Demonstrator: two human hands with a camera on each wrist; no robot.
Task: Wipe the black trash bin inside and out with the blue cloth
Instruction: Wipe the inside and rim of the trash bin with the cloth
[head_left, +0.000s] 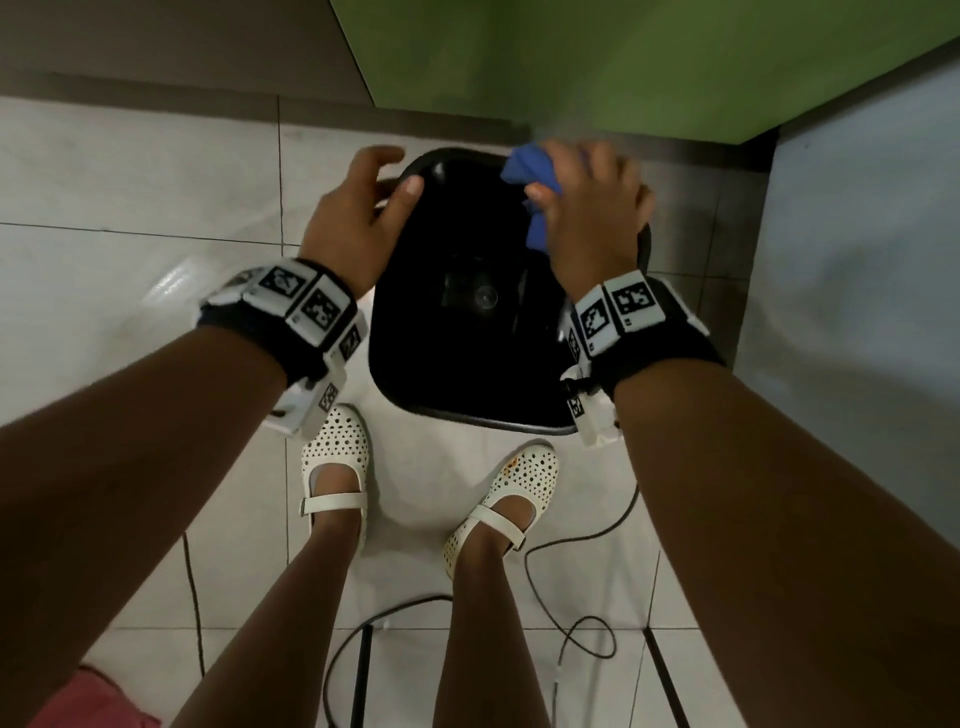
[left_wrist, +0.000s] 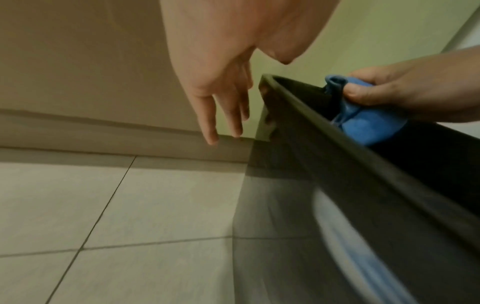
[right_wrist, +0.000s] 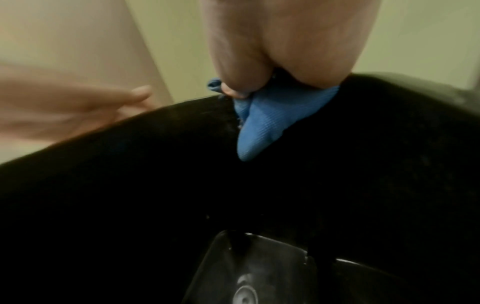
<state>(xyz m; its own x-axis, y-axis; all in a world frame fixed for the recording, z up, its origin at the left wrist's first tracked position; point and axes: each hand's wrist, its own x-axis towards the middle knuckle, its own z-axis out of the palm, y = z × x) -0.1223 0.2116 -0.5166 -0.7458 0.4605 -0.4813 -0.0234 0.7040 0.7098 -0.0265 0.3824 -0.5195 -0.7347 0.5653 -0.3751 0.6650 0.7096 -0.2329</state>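
The right hand (head_left: 592, 208) is gripping the bunched blue cloth (head_left: 532, 176) at the far rim of the black trash bin (head_left: 457, 332) standing on the tiled floor (head_left: 130, 171); the left hand (head_left: 353, 208) is hovering spread beside its left rim

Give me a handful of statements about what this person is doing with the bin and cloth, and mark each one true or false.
1. The right hand holds the blue cloth at the bin's far rim. True.
2. The left hand has a firm grip on a second cloth. False: it holds nothing, and its fingers are loosely spread beside the bin's rim.
3. The black trash bin stands upright on a tiled floor. True.
4. The bin is full of rubbish. False: its bare bottom shows in the right wrist view.
5. The person is barefoot. False: they wear white perforated shoes.
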